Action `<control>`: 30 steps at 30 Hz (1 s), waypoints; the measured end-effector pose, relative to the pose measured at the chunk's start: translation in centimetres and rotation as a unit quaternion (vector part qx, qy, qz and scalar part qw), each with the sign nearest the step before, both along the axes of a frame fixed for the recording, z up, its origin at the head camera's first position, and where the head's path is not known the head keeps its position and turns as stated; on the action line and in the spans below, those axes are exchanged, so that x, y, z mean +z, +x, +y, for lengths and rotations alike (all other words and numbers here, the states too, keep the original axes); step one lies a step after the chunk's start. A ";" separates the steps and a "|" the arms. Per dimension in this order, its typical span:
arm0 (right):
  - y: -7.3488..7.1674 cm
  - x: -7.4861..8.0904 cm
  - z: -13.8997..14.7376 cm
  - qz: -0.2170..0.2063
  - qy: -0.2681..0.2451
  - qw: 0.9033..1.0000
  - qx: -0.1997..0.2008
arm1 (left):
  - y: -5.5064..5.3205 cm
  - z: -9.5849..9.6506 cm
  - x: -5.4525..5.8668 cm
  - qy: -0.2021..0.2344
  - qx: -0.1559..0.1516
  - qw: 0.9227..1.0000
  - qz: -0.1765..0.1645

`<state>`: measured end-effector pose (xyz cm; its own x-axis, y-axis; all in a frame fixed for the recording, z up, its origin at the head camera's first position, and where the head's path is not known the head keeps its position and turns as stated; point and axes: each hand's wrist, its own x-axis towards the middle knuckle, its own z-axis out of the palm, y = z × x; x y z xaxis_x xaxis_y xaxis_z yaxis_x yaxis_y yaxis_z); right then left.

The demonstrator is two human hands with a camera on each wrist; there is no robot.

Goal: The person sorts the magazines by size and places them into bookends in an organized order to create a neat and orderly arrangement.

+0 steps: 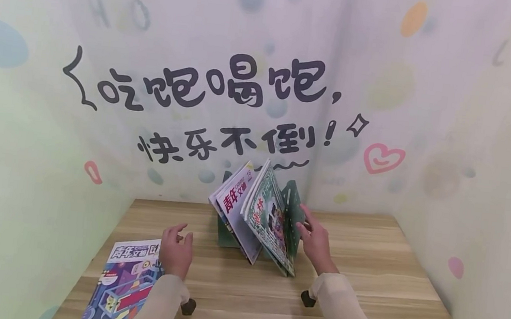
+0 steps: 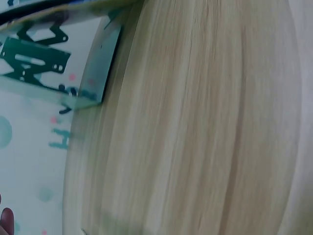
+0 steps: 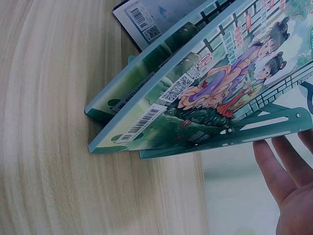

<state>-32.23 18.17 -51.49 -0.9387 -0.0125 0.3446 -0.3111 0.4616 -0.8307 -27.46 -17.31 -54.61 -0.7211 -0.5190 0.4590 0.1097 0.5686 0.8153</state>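
Two green-covered magazines (image 1: 270, 218) lean to the left in a dark green metal bookend (image 1: 296, 210), beside white-covered magazines (image 1: 237, 202) that lean the same way. At the bookend's right plate is my right hand (image 1: 317, 245). In the right wrist view its extended fingers (image 3: 274, 169) touch the plate's outer face. My left hand (image 1: 175, 252), fingers loosely bent and holding nothing, hovers by the right edge of a colourful magazine (image 1: 122, 286) lying flat. Just a fingertip of that hand (image 2: 7, 221) shows in the left wrist view.
All of this stands on a wood-grain table (image 1: 240, 303). Behind it is a pale wall (image 1: 269, 26) with large dark lettering and coloured spots, and side walls close in left and right. The bookend's left plate (image 1: 225, 235) stands near the back edge.
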 end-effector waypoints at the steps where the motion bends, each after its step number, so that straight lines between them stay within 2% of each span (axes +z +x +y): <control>1: 0.0 0.0 0.0 0.001 0.000 1.000 0.000 | 0.0 -0.3 -0.1 0.003 0.002 1.000 -0.005; 7: -0.2 -0.2 0.0 0.003 -0.006 1.000 0.000 | 0.0 -1.8 -1.0 0.014 0.014 0.999 -0.028; 15: -0.3 -0.3 -0.1 0.011 -0.006 1.000 0.001 | 0.2 -3.1 -1.8 0.000 0.043 0.999 -0.020; 22: -0.2 -0.2 0.0 0.001 -0.012 1.000 0.002 | 0.7 -4.5 -1.7 0.001 0.056 0.997 -0.060; 30: -0.2 -0.3 -0.1 0.004 -0.007 1.000 -0.002 | 1.7 -6.2 -1.2 -0.007 0.076 0.995 -0.069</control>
